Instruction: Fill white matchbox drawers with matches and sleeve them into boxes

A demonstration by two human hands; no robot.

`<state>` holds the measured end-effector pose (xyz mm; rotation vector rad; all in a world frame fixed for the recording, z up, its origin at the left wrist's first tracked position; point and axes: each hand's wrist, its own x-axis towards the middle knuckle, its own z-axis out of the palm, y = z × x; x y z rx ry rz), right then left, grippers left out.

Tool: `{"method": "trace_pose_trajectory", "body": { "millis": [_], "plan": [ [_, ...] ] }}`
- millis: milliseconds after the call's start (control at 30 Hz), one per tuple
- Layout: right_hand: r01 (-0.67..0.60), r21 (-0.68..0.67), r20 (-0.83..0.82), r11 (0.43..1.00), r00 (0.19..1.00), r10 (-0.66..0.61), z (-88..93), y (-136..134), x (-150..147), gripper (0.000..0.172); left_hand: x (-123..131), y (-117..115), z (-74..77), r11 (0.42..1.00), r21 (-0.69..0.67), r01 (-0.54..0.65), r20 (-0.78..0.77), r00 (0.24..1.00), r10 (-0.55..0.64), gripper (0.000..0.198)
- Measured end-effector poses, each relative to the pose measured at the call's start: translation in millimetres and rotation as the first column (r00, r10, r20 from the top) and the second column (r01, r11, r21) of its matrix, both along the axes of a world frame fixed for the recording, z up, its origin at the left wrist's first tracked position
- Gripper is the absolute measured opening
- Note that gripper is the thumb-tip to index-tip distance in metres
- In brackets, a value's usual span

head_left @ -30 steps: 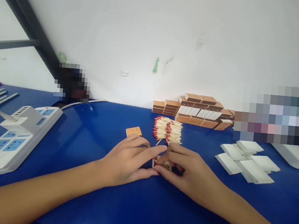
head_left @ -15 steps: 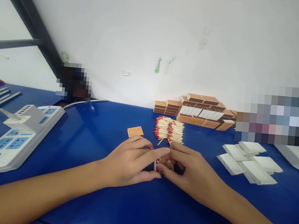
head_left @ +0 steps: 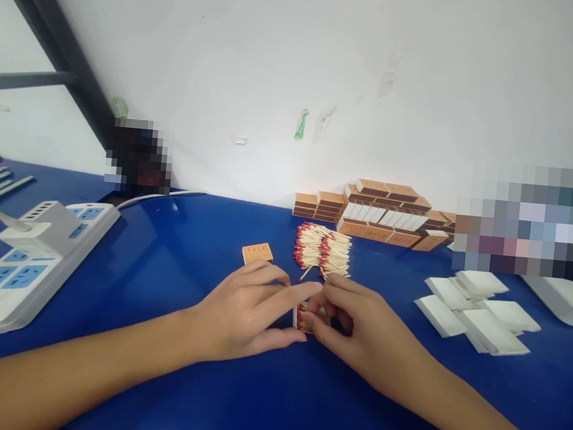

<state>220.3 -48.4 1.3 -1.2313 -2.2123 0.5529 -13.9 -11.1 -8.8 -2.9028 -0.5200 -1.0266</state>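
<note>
A small white matchbox tray (head_left: 295, 319) lies on the blue table between my hands, with red-headed matches (head_left: 300, 316) in it. My left hand (head_left: 251, 305) curves round the tray's left end, thumb at the near side and index finger along the far side. The fingers of my right hand (head_left: 372, 326) are pinched together over the tray, at the matches, and cover much of it. Just beyond my hands lies a pile of loose matches (head_left: 324, 248). An orange matchbox cover (head_left: 258, 253) rests past my left fingers.
Stacked matchboxes (head_left: 371, 212) stand against the white wall. Several white trays (head_left: 479, 309) are heaped at the right. A power strip (head_left: 41, 267) with a plugged-in adapter and cable lies at the left, near some thin rods (head_left: 3, 187).
The right fingers have shifted slightly over the tray, and more red match heads show inside it. My left hand keeps nearly the same pose. The view has moved a little.
</note>
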Motion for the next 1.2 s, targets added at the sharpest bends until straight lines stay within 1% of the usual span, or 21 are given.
{"method": "trace_pose_trajectory", "body": {
  "millis": [133, 233, 400, 533, 600, 667, 733, 767, 800, 900, 1067, 1200],
  "plan": [
    [-0.039, -0.024, 0.024, 0.999, 0.999, 0.039, -0.1, 1.7, 4.3, 0.013, -1.4, 1.4, -2.6, 1.000, -0.018, -0.010, 0.010, 1.000, 0.011, 0.058],
    [-0.092, -0.054, 0.027, 0.994, 0.995, 0.094, -1.9, 4.1, 9.6, 0.012, -2.9, 2.9, -5.9, 0.997, -0.068, -0.026, 0.008, 1.000, 0.027, 0.060],
    [-0.115, -0.034, 0.042, 0.993, 0.992, 0.117, -5.9, 6.1, 15.7, 0.011, -2.4, 3.9, -7.9, 0.990, -0.139, -0.030, 0.020, 0.999, 0.033, 0.062],
    [-0.134, -0.005, 0.069, 0.991, 0.989, 0.134, -4.7, 7.3, 18.6, 0.011, -1.8, 4.5, -7.4, 0.985, -0.170, -0.019, 0.018, 1.000, 0.023, 0.064],
    [-0.099, 0.056, 0.087, 0.994, 0.992, 0.094, -2.4, 10.8, 24.4, 0.011, -2.5, 5.1, -7.7, 0.983, -0.180, -0.038, 0.004, 0.999, 0.040, 0.062],
    [0.015, 0.142, 0.107, 0.990, 0.994, -0.030, -0.1, 17.0, 35.4, 0.013, -3.6, 5.7, -8.3, 0.983, -0.178, -0.054, -0.005, 0.999, 0.053, 0.060],
    [0.144, 0.217, 0.132, 0.965, 0.976, -0.176, 1.5, 24.5, 49.6, 0.016, -4.5, 6.2, -8.7, 0.983, -0.177, -0.053, -0.005, 0.999, 0.053, 0.058],
    [0.178, 0.236, 0.153, 0.955, 0.964, -0.218, 1.9, 27.8, 56.4, 0.017, -4.7, 6.3, -8.8, 0.983, -0.178, -0.052, -0.005, 0.999, 0.052, 0.057],
    [0.186, 0.237, 0.178, 0.954, 0.957, -0.230, 2.0, 30.5, 62.3, 0.018, -4.8, 6.4, -9.0, 0.982, -0.181, -0.054, -0.006, 0.999, 0.053, 0.057],
    [0.162, 0.191, 0.225, 0.968, 0.953, -0.204, -0.1, 33.2, 69.4, 0.018, -4.8, 6.6, -9.4, 0.979, -0.191, -0.064, -0.018, 0.998, 0.062, 0.056],
    [0.200, 0.174, 0.204, 0.964, 0.950, -0.234, -10.3, 29.7, 53.6, 0.021, -4.6, 7.0, -10.4, 0.980, -0.188, -0.070, -0.013, 0.998, 0.068, 0.056],
    [0.151, 0.154, 0.219, 0.977, 0.958, -0.183, -15.2, 31.6, 47.1, 0.016, -4.8, 6.6, -10.3, 0.981, -0.182, -0.063, -0.011, 0.998, 0.062, 0.057]
  ]
}}
